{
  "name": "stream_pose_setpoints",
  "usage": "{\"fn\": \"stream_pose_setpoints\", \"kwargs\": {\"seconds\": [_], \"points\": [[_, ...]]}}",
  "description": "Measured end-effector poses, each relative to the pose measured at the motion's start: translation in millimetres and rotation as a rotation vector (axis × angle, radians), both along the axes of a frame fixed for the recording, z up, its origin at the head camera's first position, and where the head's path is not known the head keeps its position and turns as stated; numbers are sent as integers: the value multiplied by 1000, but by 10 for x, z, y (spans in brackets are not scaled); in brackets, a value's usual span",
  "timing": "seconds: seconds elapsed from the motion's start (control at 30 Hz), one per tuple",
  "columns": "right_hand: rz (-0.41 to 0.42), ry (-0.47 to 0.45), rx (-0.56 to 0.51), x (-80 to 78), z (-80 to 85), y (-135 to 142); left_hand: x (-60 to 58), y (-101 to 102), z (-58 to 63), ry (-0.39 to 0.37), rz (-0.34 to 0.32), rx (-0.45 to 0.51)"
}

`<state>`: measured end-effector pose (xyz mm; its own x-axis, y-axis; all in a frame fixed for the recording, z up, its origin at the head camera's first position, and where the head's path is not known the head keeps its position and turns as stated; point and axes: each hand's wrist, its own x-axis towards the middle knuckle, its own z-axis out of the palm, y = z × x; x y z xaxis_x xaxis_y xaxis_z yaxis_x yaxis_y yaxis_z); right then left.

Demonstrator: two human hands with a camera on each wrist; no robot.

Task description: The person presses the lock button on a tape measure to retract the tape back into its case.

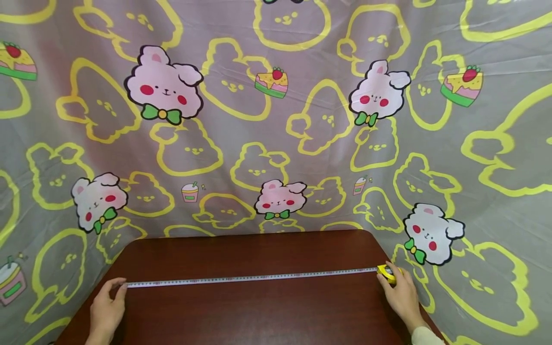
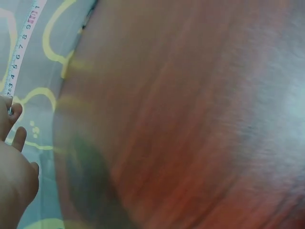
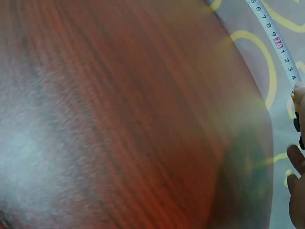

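A white tape measure blade (image 1: pixel 252 277) stretches straight across the head view, over the brown table. On the left, my left hand (image 1: pixel 107 309) pinches its free end between thumb and fingertips. The yellow tape measure case (image 1: pixel 387 273) is in my right hand (image 1: pixel 403 293), with fingers and thumb curled around it. In the left wrist view the blade (image 2: pixel 20 55) runs upward from the left fingertips, its low numbers showing. Numbers around 70 show on the blade (image 3: pixel 272 38) by the right hand (image 3: pixel 296 164) in the right wrist view; most of the case is hidden there.
The dark brown table (image 1: pixel 254 316) has rounded far corners and a glossy wood-grain top. A grey curtain (image 1: pixel 241 134) with yellow outlines and white bunny heads hangs behind it and along both sides.
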<state>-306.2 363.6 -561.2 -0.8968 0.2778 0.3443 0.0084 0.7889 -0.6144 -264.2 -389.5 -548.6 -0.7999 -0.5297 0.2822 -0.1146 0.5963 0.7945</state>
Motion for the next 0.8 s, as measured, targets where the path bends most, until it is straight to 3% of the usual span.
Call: {"fn": "stream_pose_setpoints", "kwargs": {"seconds": [0.5,0.67,0.8], "points": [[111,192,44,-78,292,-67,-44,1,431,137,-5,0],[142,267,75,-133,380,-81,-74,-19,512,156,15,-24],[150,259,75,-141,441,-101,-79,-33,544,154,9,-31]]}}
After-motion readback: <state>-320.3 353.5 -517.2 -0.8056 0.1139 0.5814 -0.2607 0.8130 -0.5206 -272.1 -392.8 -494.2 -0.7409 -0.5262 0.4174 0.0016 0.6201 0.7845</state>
